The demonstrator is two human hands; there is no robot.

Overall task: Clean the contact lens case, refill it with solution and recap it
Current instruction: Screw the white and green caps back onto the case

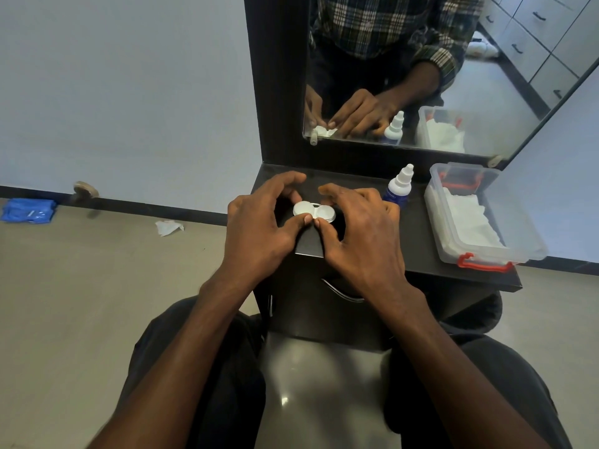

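Head view: left hand and right hand both pinch the capped lens case.

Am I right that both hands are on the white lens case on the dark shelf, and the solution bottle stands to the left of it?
Not quite. In the head view the solution bottle stands to the right of the lens case, beside the right hand. The rest holds: the left hand is on it too, on the dark shelf.

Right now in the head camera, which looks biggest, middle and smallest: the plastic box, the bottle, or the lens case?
1. Plastic box, clearly biggest.
2. Bottle.
3. Lens case, though the hands hide part of it, so it is close with the bottle.
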